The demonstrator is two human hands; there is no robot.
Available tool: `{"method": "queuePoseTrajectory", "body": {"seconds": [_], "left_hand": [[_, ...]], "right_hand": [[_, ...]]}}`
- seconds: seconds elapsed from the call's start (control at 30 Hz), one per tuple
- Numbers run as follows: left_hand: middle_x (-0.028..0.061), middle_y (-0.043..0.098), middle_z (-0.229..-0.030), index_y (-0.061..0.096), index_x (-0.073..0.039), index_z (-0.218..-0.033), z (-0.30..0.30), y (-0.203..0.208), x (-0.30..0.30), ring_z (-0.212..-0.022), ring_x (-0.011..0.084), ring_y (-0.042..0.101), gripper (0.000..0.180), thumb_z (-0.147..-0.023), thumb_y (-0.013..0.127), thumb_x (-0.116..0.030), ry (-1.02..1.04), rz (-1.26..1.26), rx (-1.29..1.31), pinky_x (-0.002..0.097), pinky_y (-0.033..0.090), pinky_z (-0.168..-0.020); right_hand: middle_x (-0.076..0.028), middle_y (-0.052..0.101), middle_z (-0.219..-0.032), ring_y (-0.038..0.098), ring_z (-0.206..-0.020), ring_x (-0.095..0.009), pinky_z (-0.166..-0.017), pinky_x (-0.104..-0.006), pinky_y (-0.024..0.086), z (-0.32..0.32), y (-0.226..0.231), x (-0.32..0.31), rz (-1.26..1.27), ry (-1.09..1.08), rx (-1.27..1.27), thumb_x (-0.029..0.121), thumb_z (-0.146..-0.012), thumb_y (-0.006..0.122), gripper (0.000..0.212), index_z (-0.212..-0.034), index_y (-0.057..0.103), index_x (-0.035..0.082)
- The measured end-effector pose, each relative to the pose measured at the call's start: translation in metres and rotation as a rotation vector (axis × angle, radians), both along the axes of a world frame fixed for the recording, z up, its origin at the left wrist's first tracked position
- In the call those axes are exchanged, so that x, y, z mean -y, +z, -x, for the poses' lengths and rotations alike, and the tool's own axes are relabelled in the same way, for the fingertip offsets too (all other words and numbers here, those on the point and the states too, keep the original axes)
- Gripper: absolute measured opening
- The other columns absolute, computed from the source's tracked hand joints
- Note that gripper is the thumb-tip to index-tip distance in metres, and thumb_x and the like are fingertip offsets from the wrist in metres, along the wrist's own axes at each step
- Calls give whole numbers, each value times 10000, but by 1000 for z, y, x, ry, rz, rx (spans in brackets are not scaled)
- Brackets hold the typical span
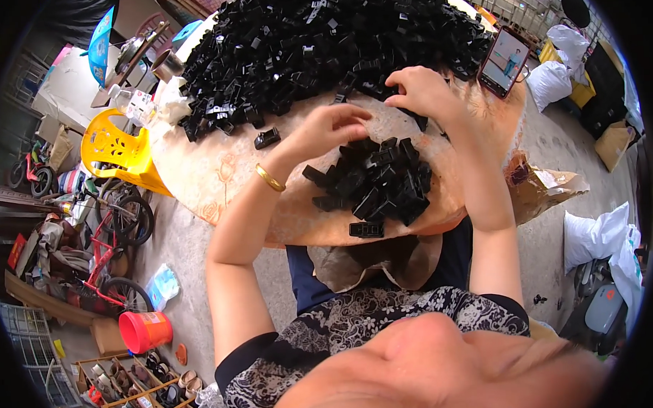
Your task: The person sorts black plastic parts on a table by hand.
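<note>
A large heap of small black plastic parts covers the far side of the round table. Closer to me lies a smaller pile of the same parts. My left hand, with a gold bangle on its wrist, hovers at the far edge of the small pile, fingers loosely bent and slightly apart. Between the two piles, my right hand has thumb and forefinger apart at the big heap's near edge. No part shows clearly in either hand. One loose part lies left of my left wrist; another part sits at the near edge.
An orange patterned cloth covers the table. A phone stands upright at its right. Left are a yellow plastic chair, a red bicycle and a red bucket. White sacks and a torn cardboard box are on the right.
</note>
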State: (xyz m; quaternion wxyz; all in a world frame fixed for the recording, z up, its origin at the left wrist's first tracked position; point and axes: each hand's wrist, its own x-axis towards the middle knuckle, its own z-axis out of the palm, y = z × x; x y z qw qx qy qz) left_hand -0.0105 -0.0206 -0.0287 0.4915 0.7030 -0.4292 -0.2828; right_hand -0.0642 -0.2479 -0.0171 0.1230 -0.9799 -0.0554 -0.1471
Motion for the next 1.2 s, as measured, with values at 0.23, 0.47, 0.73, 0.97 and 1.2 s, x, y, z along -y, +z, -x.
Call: {"method": "queuePoseTrajectory", "body": {"seconds": [0.23,0.47,0.73,0.97,1.2], "left_hand": [[103,602,-895,633,-16,-991,-31,-10,-4,-743,170,588,247,-780,666,-142,498,-14,693,265,480,-681],[110,577,-973,617,-42,-1011,-27,-21,1,-927,287,537,362,-711,715,-219,456,-106,980,334,448,-808],[118,591,-739,650,-26,-720,-26,9,-18,-782,292,556,242,-725,690,-265,438,-250,756,356,454,-708],[129,602,-876,664,-57,-863,-64,10,-45,-856,304,544,144,-744,643,-136,922,-36,1066,362,446,-777],[121,631,-924,673,-48,-901,-81,14,-21,-906,295,546,266,-734,678,-255,514,-83,1068,344,443,-810]], "right_hand": [[-85,607,-856,598,-874,-249,-700,-353,502,-8,-15,-28,234,-67,32,293,-734,676,240,-845,651,82],[-94,604,-888,592,-855,-279,-746,-370,487,-9,-21,-35,130,18,-58,212,-718,668,292,-983,627,95],[-113,642,-893,607,-866,-293,-767,-373,496,2,-2,-20,131,-33,-199,45,-697,588,258,-939,655,104],[-131,648,-898,613,-806,-279,-725,-341,489,-7,7,-18,-704,-11,-37,64,-737,554,287,-1012,632,78],[-92,628,-874,607,-777,-257,-711,-329,492,-14,-13,-18,-367,149,361,39,-724,533,279,-961,660,114]]}}
